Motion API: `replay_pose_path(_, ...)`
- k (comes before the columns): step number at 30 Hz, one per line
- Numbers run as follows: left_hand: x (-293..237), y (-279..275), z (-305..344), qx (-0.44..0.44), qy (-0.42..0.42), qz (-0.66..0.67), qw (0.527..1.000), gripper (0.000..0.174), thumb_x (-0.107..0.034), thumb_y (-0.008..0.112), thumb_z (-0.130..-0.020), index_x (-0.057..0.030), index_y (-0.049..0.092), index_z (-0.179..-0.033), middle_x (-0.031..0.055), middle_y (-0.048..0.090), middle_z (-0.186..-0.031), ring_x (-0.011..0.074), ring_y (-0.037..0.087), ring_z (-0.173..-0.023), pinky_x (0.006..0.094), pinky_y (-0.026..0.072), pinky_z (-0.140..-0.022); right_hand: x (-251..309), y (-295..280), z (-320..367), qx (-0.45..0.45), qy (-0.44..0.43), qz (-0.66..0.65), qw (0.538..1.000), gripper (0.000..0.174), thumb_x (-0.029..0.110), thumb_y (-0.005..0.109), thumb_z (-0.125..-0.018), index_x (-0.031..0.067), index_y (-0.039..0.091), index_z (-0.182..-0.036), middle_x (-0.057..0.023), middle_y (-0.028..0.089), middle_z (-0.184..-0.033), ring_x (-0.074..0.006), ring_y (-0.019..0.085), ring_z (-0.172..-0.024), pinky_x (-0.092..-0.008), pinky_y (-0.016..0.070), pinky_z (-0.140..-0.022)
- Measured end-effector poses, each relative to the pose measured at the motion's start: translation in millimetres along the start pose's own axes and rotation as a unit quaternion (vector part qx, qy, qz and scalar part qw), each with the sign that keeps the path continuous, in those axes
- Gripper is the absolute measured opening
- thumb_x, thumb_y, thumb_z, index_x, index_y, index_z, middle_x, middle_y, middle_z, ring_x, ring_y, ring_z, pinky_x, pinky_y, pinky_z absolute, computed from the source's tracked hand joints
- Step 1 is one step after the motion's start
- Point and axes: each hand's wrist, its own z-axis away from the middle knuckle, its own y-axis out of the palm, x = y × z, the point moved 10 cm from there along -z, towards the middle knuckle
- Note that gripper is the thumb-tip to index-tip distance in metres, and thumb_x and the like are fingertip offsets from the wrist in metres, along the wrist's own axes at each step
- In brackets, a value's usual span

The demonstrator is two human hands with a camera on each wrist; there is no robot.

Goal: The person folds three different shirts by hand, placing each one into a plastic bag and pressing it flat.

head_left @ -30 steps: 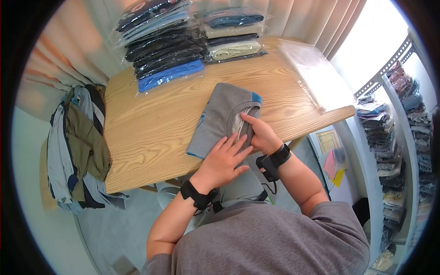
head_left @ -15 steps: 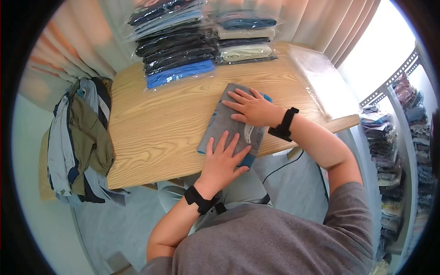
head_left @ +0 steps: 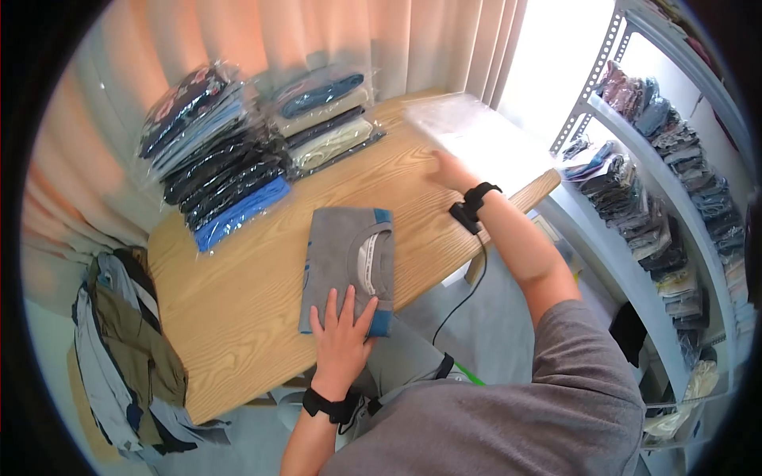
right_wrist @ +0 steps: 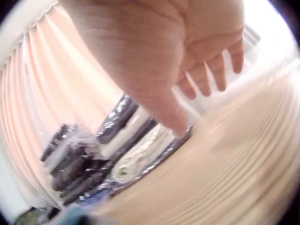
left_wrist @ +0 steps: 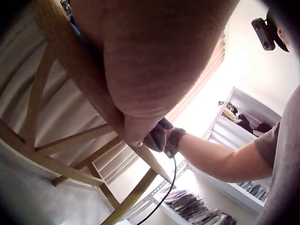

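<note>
A folded grey T-shirt with blue edges lies on the wooden table, its round neckline and pale neck tape facing up. My left hand rests on its near edge with the fingers spread. In the left wrist view the left hand fills the top and hides the shirt. Over the table's right part, my right hand is stretched out close to a stack of clear plastic bags. The right wrist view shows the right hand with extended fingers and nothing in its grasp.
Two stacks of bagged folded clothes stand at the back left. Loose garments hang over the left table edge. At the right, a metal shelf holds more bagged clothes. A cable hangs from the right wrist camera.
My right hand left the shirt's neckline, lay flat on the shirt, then moved right toward the plastic bags. My left hand stays on the shirt. The head view has turned rightward.
</note>
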Motion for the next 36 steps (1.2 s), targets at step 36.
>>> replay_pose_path(36, 42.3, -33.9, -29.8, -0.066, -0.053, 0.408, 0.909, 0.072, -0.044, 0.060, -0.085, -0.0142, 0.029, -0.143, 0.0232, 0.020, -0.148, 0.0380, 0.018, -0.137, 0.0467, 0.0175, -0.109, 187.0, -67.8, 155.2, -0.009, -0.173, -0.377, 0.910, 0.022, 0.007, 0.055, -0.087, 0.0048, 0.058, -0.109, -0.0117, 0.061, -0.116, -0.0227, 0.057, -0.106, -0.0330, 0.0434, -0.090)
